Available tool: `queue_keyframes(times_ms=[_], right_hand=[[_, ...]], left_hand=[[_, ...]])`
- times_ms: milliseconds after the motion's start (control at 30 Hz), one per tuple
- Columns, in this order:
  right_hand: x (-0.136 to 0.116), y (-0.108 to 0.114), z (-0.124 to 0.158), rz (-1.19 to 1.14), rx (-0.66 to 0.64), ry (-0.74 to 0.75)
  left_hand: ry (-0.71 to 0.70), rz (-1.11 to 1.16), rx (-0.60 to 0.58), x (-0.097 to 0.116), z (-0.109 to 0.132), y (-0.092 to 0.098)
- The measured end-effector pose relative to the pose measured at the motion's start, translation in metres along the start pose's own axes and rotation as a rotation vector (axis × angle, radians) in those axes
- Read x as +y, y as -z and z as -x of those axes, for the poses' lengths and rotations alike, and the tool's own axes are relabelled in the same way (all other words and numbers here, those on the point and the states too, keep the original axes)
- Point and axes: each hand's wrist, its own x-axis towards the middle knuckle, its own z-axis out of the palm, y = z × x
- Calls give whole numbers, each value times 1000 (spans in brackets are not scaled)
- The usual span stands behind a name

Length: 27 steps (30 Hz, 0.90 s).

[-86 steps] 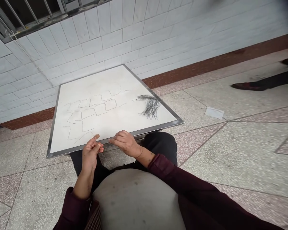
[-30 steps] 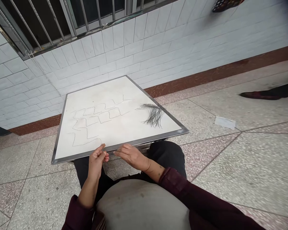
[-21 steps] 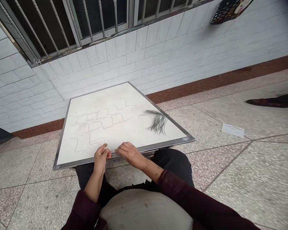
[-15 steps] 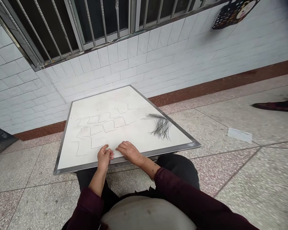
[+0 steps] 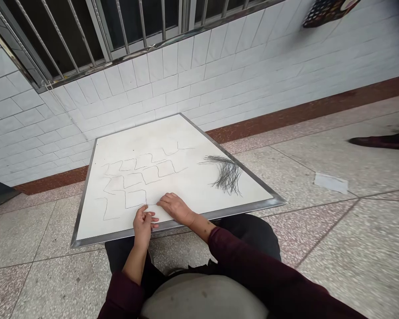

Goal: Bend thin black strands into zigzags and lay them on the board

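Observation:
Thin dark wires, several of them bent into step shapes (image 5: 133, 179), lie spread over the left and middle of a white tabletop (image 5: 173, 128). My right hand (image 5: 175, 208) rests low on the top, fingers together at the end of one thin bent wire (image 5: 151, 204). Just left of it, my left hand (image 5: 142, 226) has its fingers loosely curled and apart. Its index fingertip is at that wire's corner. Over on the right lies a tangled heap of loose black wires (image 5: 226, 175).
A metal edge (image 5: 232, 209) frames the table over my knees. Behind stand a white tiled wall (image 5: 173, 84) and a barred window (image 5: 133, 22). A patterned bag (image 5: 322, 13) hangs upper right. On the floor are a white paper-like piece (image 5: 330, 182) and someone's dark shoe (image 5: 382, 141).
My left thumb and index finger have parted from their pinch, and the hand sits slightly lower. My right hand has shifted slightly left along the wire. The view has tilted a little.

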Motion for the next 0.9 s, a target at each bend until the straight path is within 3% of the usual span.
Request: queue_keyframes(times_ms=[433,900], right_hand=[[6,-7,-9,17,-3,-75],[6,-6,-16,-3,7,-105]], left_hand=[[-34,-25,-79,0,2,2],[-16,-60,-82,1,2,1]])
